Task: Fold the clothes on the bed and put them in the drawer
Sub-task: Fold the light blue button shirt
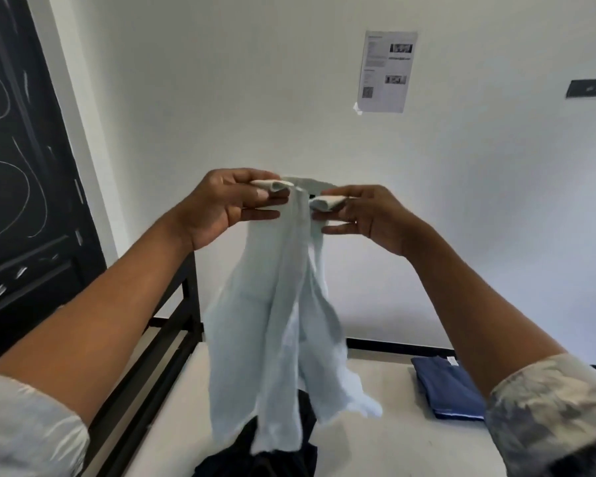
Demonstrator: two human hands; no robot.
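Pushed-up left sleeve [25, 425] and right sleeve [547, 407] fill the lower corners of the frame. At the centre, the left hand [227, 204] and the right hand [365, 215] each pinch one collar end of a pale blue shirt [279, 321], close together. The shirt hangs above the bed [375, 442] with its long axis vertical, collar up and hem down. Its lower part hides part of a dark garment [272, 452] at the bottom centre. A folded blue garment [448, 387] lies at the lower right. A black bed frame [172, 339] runs at the lower left, and a printed sheet [387, 70] is on the wall at the upper right.
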